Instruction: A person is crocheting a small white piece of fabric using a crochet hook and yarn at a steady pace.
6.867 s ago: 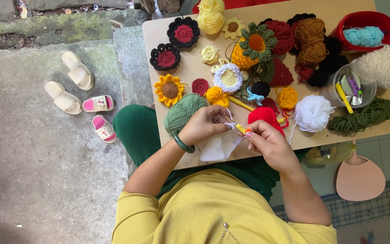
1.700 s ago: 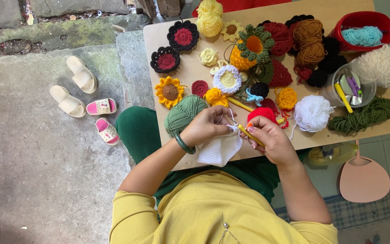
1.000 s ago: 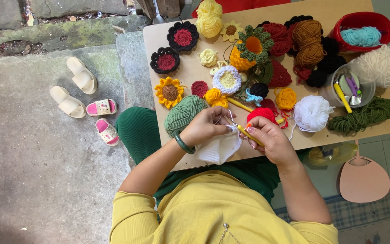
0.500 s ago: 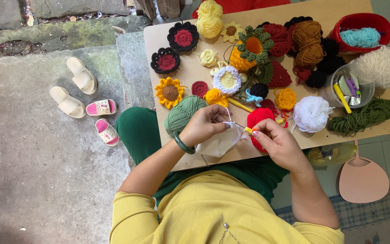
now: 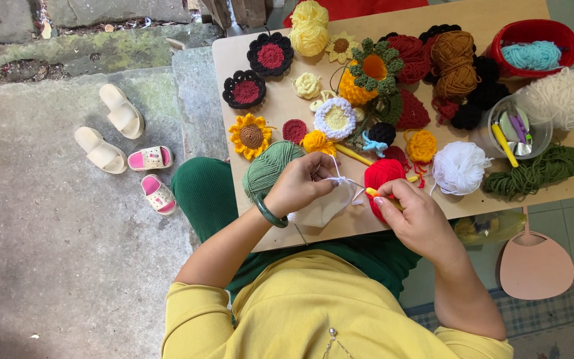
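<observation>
My left hand (image 5: pixel 303 184) pinches a white crocheted piece (image 5: pixel 323 207) at the near edge of the wooden table (image 5: pixel 280 229), with white yarn running over its fingers. A green bangle sits on that wrist. My right hand (image 5: pixel 414 214) grips a yellow-handled crochet hook (image 5: pixel 371 193) whose tip points at the white piece. A red yarn ball (image 5: pixel 381 177) lies just beyond the right hand and a green yarn ball (image 5: pixel 267 166) just beyond the left.
Crocheted flowers, a sunflower (image 5: pixel 250 135), yarn balls, a white pompom (image 5: pixel 458 167), a clear cup of hooks (image 5: pixel 509 129) and a red basket (image 5: pixel 533 41) cover the table. Sandals (image 5: pixel 111 133) lie on the concrete at left. A pink fan (image 5: pixel 536 262) lies at right.
My right hand has drawn the hook slightly right and back from the white piece; the left hand keeps its hold. The view has shifted a little.
</observation>
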